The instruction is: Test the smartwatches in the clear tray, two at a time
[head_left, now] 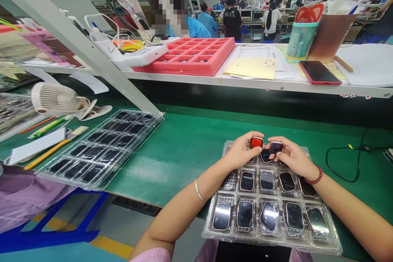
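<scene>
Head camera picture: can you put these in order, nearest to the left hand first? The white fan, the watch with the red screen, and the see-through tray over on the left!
1. Watch with the red screen: right in the left hand.
2. See-through tray: on the green table, off to the left.
3. White fan: farther left, past the tray.

Two hands, two held watches, two bracelets.

Green bench, clear trays, fan
</scene>
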Motion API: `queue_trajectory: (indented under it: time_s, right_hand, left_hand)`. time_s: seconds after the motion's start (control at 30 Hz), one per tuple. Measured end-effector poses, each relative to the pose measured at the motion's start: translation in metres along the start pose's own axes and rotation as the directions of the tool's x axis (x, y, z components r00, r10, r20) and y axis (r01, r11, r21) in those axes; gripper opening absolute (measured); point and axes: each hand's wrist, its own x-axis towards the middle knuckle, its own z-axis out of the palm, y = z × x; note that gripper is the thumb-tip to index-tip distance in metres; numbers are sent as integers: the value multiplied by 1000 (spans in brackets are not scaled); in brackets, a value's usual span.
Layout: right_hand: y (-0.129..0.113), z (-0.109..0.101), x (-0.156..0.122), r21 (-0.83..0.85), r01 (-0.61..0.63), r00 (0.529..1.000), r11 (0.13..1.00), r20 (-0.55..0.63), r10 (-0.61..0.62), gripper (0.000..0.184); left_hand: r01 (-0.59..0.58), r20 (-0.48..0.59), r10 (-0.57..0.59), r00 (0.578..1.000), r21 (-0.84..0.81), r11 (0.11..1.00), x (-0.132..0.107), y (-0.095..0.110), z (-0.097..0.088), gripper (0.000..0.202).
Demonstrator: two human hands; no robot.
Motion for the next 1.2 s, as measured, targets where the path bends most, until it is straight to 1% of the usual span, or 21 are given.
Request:
queue_trajectory:
  time_s: [0.23,0.33,0.47,0.6,0.8,0.87,1.0,1.2]
  right_hand:
    - [0,-2,0,32,-43,999,999,-13,44,29]
    - [-1,-2,1,55,-52,998,997,-16,53,28]
    - [-1,-3,1,90,-66,998,994,-8,67,27]
    - [0,-4,0,106,-47,999,993,6,46,26]
    - [0,-4,0,103,-45,999,994,-7,46,22]
    - [0,-4,0,111,-41,999,993,-22,43,23]
    - [1,-2,0,99,-37,998,994,-44,41,33]
    - [1,-1,1,81,-21,999,996,-45,25,38]
  left_hand:
    - [9,8,-9,1000,-11,1000,1,-3,-1,27]
    - [16,10,-16,1000,-40,999,1,-2,0,25]
    - [5,32,-3,999,-67,998,1,-1,-1,28]
    - [5,47,-2,999,-62,998,0,0,-2,31]
    - [26,33,-23,999,-87,996,0,3,-1,32]
    - [33,38,-30,999,-83,996,0,3,-1,30]
    - [24,29,-23,999,-50,998,1,0,-1,23]
    - [11,34,-10,999,-38,999,1,0,0,26]
